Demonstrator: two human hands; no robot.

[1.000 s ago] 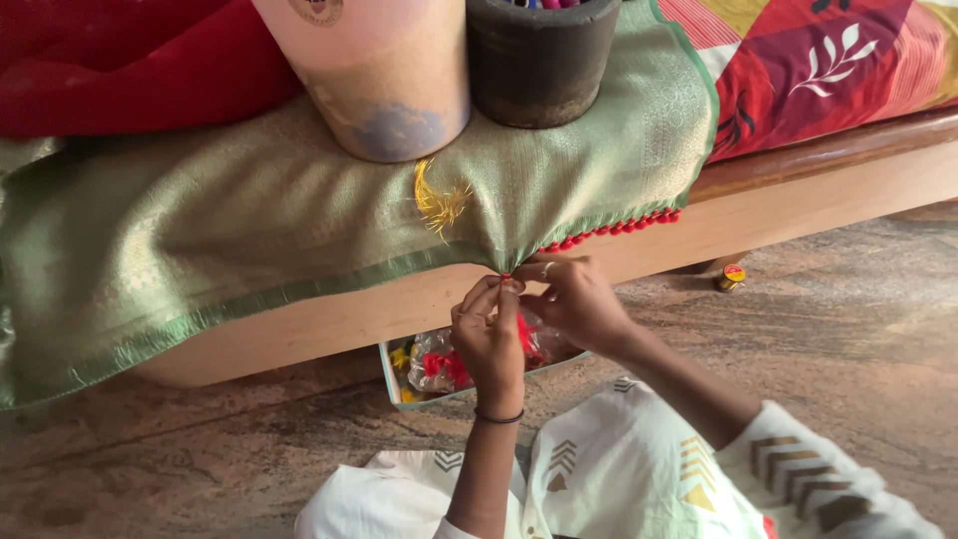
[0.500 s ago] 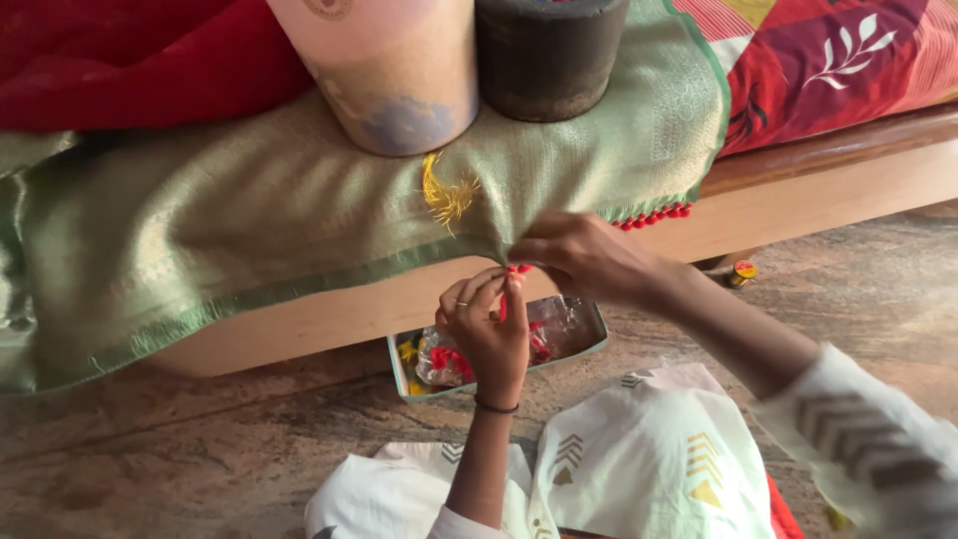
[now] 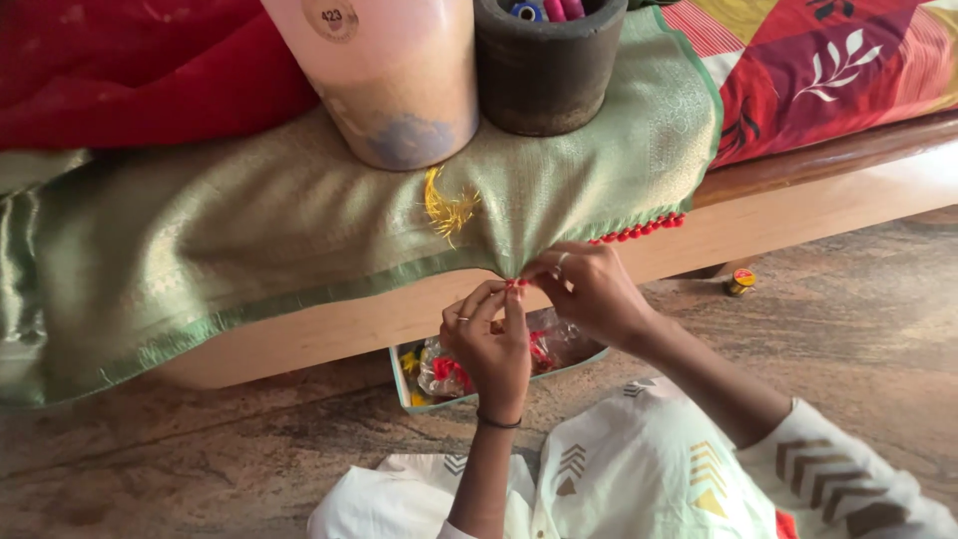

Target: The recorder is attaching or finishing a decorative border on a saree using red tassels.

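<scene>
Your right hand pinches the hem of the green cloth where it hangs off the wooden bed edge, just beside the row of red beads. Your left hand has its fingertips closed together on a small red bit right below that pinch, above the tray of oddments on the floor.
</scene>
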